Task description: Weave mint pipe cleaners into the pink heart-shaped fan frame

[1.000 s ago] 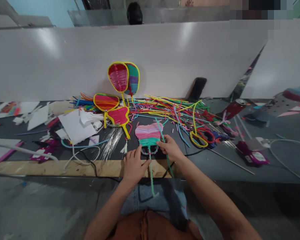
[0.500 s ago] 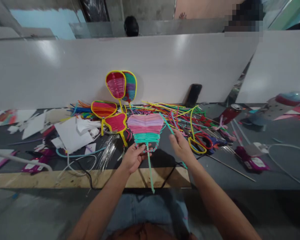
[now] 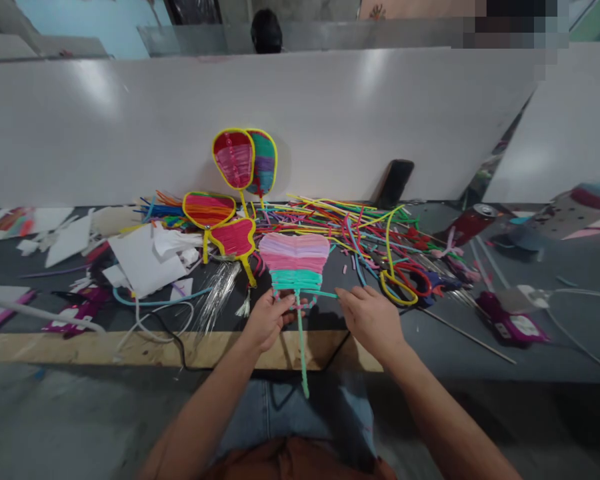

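Note:
A fan made of pipe cleaners (image 3: 295,257), banded lilac, pink and teal with a green handle, is upright in front of me. My left hand (image 3: 271,319) grips its lower rim near the handle, thumb in front and fingers behind. At the right, my right hand (image 3: 369,317) pinches the end of a teal pipe cleaner (image 3: 323,293) that runs level from the fan's lower teal band. The bottom of the fan's frame is bare, twisted pink and teal. Behind it lie a pink butterfly-shaped fan (image 3: 234,239) and a red-orange fan (image 3: 209,210), both edged yellow.
Two yellow-rimmed fans (image 3: 234,160) lean on the white partition (image 3: 320,120). Loose pipe cleaners (image 3: 325,217) pile along the back. Scissors (image 3: 413,279), a black phone (image 3: 396,181), a red can (image 3: 473,223) and a purple glue gun (image 3: 510,320) are rightward; white paper (image 3: 147,257) lies left.
My right hand has drawn the teal pipe cleaner down from the fan's upper right edge, so it now stretches sideways at the lower band. My left hand keeps its hold.

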`<state>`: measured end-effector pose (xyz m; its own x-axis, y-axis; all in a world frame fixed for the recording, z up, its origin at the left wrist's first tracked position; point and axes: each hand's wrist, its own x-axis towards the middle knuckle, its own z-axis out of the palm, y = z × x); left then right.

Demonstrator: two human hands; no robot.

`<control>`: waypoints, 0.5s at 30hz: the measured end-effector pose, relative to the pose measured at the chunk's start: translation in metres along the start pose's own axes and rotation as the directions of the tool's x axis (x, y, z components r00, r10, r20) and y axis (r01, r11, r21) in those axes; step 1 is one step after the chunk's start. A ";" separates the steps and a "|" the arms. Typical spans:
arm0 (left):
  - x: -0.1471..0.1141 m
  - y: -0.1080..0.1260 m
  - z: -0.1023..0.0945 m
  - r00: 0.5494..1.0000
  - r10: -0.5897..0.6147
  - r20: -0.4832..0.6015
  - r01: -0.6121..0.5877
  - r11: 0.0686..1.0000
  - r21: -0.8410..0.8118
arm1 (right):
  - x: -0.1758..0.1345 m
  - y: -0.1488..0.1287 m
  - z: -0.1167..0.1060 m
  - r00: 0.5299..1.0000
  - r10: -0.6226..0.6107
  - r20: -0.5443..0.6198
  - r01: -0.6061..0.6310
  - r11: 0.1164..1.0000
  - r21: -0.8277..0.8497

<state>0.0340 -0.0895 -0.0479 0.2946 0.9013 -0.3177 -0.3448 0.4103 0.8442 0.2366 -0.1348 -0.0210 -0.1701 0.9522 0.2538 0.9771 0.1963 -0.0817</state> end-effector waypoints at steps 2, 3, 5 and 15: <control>-0.004 -0.003 0.002 1.000 -0.024 0.009 0.024 0.999 0.031 | 0.000 -0.003 0.003 1.000 -0.017 0.016 0.016 0.999 0.052; -0.006 -0.005 0.002 0.999 -0.035 0.002 0.035 0.998 0.048 | 0.000 -0.004 0.004 1.000 -0.023 0.021 0.021 0.997 0.077; -0.009 -0.009 0.001 0.999 -0.040 -0.029 0.042 0.995 0.090 | -0.002 -0.005 0.008 1.000 -0.008 0.021 0.006 0.995 0.101; -0.016 -0.025 -0.005 0.988 0.135 -0.080 -0.103 0.942 0.320 | -0.005 -0.034 0.015 0.991 -0.117 -0.069 0.124 0.987 0.102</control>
<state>0.0338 -0.1135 -0.0664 0.1735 0.9566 -0.2342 -0.0696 0.2491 0.9660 0.2024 -0.1428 -0.0344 -0.2739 0.9042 0.3278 0.9305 0.3353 -0.1475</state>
